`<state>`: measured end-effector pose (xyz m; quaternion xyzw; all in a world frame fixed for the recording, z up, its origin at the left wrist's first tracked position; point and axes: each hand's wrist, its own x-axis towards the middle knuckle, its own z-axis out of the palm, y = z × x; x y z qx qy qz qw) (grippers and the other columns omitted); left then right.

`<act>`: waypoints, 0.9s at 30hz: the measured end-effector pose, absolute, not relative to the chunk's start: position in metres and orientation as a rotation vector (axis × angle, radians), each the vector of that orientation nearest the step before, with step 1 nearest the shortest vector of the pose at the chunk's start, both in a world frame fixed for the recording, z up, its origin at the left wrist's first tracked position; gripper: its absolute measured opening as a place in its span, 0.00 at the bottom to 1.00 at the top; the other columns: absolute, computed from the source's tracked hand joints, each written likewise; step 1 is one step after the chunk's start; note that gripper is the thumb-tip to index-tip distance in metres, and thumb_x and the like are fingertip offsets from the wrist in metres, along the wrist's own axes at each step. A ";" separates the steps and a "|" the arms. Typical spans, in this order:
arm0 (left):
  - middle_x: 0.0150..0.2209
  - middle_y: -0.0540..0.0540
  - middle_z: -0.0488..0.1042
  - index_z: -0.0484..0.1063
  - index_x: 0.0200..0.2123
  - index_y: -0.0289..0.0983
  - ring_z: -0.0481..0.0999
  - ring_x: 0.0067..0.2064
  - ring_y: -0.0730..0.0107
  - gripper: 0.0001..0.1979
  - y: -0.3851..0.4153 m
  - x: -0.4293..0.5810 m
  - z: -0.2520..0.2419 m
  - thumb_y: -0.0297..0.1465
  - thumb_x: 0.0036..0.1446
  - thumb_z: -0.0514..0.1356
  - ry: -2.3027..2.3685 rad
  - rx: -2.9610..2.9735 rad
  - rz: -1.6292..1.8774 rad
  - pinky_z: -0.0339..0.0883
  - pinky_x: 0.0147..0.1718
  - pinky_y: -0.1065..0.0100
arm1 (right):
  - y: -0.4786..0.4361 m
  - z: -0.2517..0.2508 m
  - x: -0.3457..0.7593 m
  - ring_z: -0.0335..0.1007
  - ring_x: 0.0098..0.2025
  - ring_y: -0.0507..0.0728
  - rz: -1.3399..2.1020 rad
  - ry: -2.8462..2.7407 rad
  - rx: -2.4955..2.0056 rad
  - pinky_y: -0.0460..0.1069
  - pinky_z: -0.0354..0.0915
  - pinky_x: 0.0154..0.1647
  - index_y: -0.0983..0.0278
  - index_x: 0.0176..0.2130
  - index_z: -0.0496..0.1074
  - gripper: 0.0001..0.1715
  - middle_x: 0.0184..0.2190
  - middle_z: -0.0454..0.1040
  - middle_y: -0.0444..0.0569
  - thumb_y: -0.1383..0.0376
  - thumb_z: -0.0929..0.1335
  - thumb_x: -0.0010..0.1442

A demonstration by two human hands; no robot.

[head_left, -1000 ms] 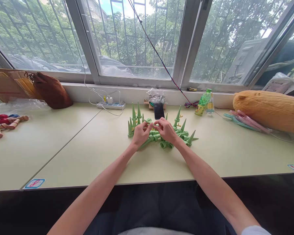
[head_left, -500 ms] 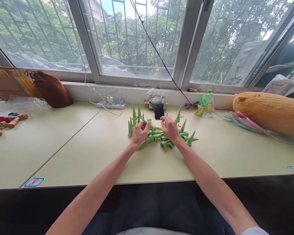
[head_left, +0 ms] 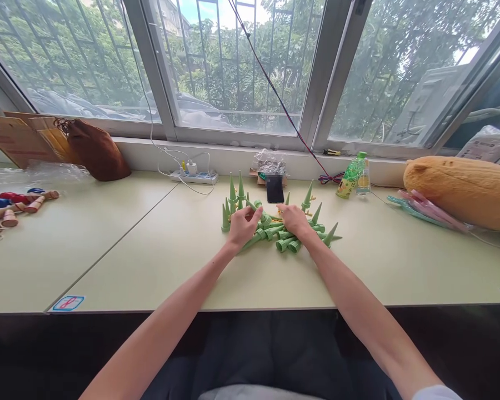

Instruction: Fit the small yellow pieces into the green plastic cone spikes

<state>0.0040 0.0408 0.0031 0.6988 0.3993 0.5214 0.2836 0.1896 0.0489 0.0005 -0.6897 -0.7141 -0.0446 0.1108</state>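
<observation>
In the head view, my left hand [head_left: 244, 225] is closed around a green plastic plant-watering spike [head_left: 264, 218], its collared end pointing toward my right hand. My right hand [head_left: 295, 220] reaches over the pile with its fingers curled together. Its fingertips are by some small yellow pieces [head_left: 279, 211]; whether they grip one is too small to see. More green spikes [head_left: 289, 245] lie heaped under and in front of the hands. Several spikes stand point up behind my left hand, like this upright spike [head_left: 240, 188], and others stand to the right, such as a spike with a yellow side piece [head_left: 307, 195].
Behind the pile lies a black phone [head_left: 275, 190] against a small box. A power strip [head_left: 194, 176] with white cables sits near the window. A green drink bottle [head_left: 351, 175], an orange plush [head_left: 462, 191], a brown bag [head_left: 98, 150] and wooden toys [head_left: 14, 208] surround the work area.
My right hand has lowered toward the yellow pieces in the pile, its fingers reaching forward. My left hand keeps hold of the spike. The view has shifted slightly.
</observation>
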 end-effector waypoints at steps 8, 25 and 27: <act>0.16 0.52 0.58 0.57 0.18 0.37 0.56 0.19 0.76 0.25 0.040 0.004 0.004 0.47 0.57 0.58 1.054 1.875 1.400 0.50 0.20 0.68 | 0.052 -0.004 0.194 0.73 0.47 0.59 -0.046 -2.060 -1.917 0.48 0.64 0.43 0.58 0.56 0.69 0.23 0.46 0.78 0.50 0.71 0.63 0.63; 0.17 0.52 0.59 0.59 0.18 0.36 0.56 0.20 0.77 0.24 0.039 0.004 0.001 0.46 0.57 0.59 1.035 1.887 1.387 0.50 0.20 0.70 | 0.054 -0.004 0.197 0.73 0.47 0.57 0.117 -2.101 -1.814 0.46 0.63 0.45 0.58 0.55 0.71 0.22 0.45 0.79 0.48 0.69 0.65 0.63; 0.17 0.52 0.59 0.60 0.18 0.36 0.56 0.20 0.77 0.24 0.039 0.004 0.001 0.46 0.57 0.59 1.043 1.888 1.376 0.50 0.20 0.70 | 0.053 -0.003 0.197 0.73 0.47 0.57 0.122 -2.101 -1.809 0.46 0.63 0.45 0.58 0.54 0.72 0.21 0.45 0.79 0.48 0.70 0.65 0.62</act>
